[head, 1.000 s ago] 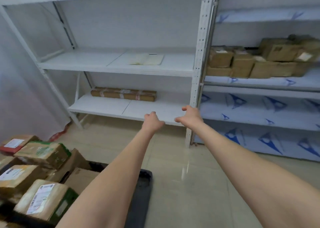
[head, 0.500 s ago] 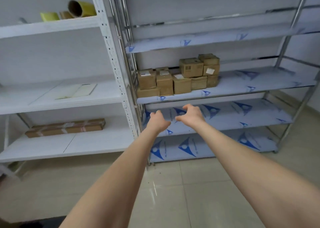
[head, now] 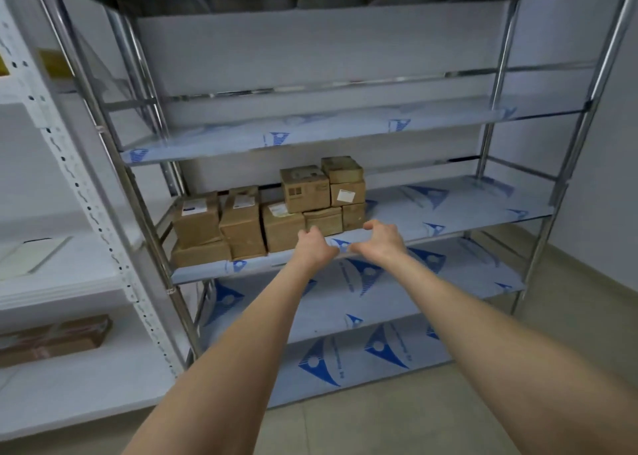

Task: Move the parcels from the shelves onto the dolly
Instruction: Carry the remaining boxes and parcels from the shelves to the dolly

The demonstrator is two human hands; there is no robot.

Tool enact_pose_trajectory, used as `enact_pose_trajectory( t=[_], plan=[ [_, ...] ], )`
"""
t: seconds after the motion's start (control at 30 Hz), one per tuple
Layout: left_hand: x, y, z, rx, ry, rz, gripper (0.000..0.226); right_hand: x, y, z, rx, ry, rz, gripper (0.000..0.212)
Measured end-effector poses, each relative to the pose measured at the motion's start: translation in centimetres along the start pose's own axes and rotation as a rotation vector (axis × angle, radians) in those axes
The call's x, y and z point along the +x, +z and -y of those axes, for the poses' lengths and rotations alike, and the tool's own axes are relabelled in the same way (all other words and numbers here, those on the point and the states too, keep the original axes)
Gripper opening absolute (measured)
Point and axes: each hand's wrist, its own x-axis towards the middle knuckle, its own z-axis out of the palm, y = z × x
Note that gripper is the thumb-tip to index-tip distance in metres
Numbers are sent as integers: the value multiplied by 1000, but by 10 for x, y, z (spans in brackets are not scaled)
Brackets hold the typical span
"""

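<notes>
Several brown cardboard parcels [head: 272, 209] stand stacked on the middle shelf [head: 448, 209] of a metal rack, at its left half. Both my arms stretch out toward them. My left hand [head: 316, 247] hovers just in front of the lower parcels, fingers loosely curled, holding nothing. My right hand [head: 381, 242] is beside it, thumb and fingers spread in a loose curve, also empty. Neither hand plainly touches a parcel. A long flat brown parcel [head: 55, 339] lies on the low shelf of the white rack at the left. The dolly is out of view.
The metal rack's upright posts [head: 138, 213] stand left and right of the shelf. Its upper shelf [head: 310, 133] and the two lower shelves [head: 397, 302] carry blue-printed film. A flat pale sheet [head: 31, 256] lies on the white rack. Tiled floor [head: 379, 416] lies below.
My view has swung right, from the white rack and the dolly to the metal rack, and come closer. Both hands have stayed stretched out and now reach the stacked parcels.
</notes>
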Motion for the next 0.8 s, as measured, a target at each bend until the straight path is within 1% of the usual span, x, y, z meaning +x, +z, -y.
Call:
enact_pose_trajectory(
  t=[0.07, 0.23, 0.4, 0.5, 0.63, 0.7, 0.8],
  plan=[
    [38, 4, -19, -20, 0, 1, 66, 41, -9, -3, -6, -9, 7, 65],
    [119, 20, -59, -41, 11, -7, 63, 131, -27, -19, 38, -15, -3, 65],
    [190, 35, -78, -38, -5, -44, 61, 212, -26, -30, 67, -12, 16, 67],
    [233, 42, -84, -20, -19, -89, 62, 261, -22, -29, 82, -43, 53, 70],
    [287, 46, -94, -71, -108, -210, 70, 331, -15, -29, 152, -59, 124, 71],
    [313, 47, -100, -109, -142, -261, 65, 365, -15, -30, 167, -66, 176, 71],
    [348, 50, -108, -160, -197, -278, 62, 406, -15, -30, 231, -61, 256, 70]
  ],
)
